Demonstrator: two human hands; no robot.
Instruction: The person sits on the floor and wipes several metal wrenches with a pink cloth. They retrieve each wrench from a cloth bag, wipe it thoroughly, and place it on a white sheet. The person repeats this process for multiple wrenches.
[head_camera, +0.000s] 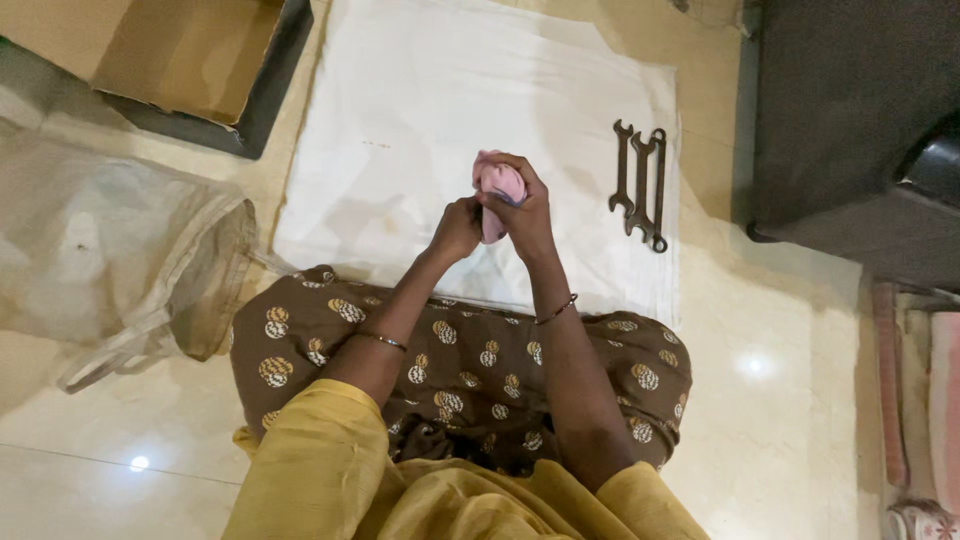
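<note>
Both hands, left hand and right hand, clamped together around a pink cloth, above white sheet; dark spanners laid aside, right.

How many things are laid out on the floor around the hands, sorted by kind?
Wrenches on the white cloth: 3
White cloth spread on the floor: 1
Pink cloth gripped in the right hand and left hand: 1
Cardboard box: 1
Clear plastic sack: 1
Total: 7
</note>
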